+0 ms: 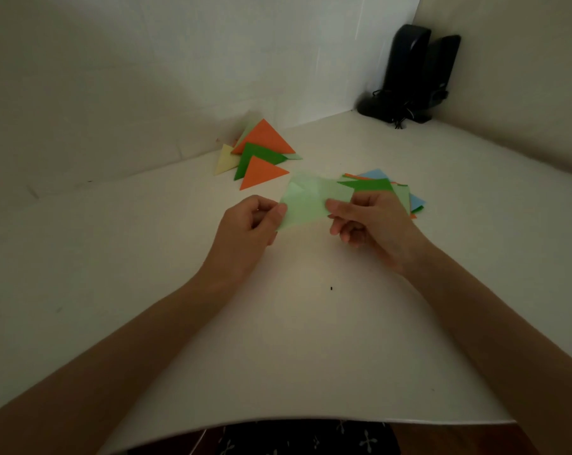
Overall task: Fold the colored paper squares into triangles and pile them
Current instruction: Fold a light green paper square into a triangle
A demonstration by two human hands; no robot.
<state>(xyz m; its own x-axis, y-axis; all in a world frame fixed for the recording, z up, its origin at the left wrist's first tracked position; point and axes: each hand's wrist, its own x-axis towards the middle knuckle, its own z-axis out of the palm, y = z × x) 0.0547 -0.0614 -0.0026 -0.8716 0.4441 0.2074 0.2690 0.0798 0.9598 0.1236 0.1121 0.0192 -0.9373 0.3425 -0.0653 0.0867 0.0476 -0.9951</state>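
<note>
A pale green paper square [306, 201] is held above the white table [146, 257], slightly blurred. My left hand [248, 228] pinches its left edge and my right hand [373, 224] pinches its right side. Behind my right hand lies a stack of unfolded squares [376, 185], dark green on top with blue and orange edges showing. At the back, near the wall, sits a pile of folded triangles [261, 152]: orange, dark green, pale green and pale yellow.
Two black speakers [412, 73] with a tangled cable stand in the back right corner. White walls close in the table on the left, back and right. The table's near edge [310, 421] curves just in front of my body.
</note>
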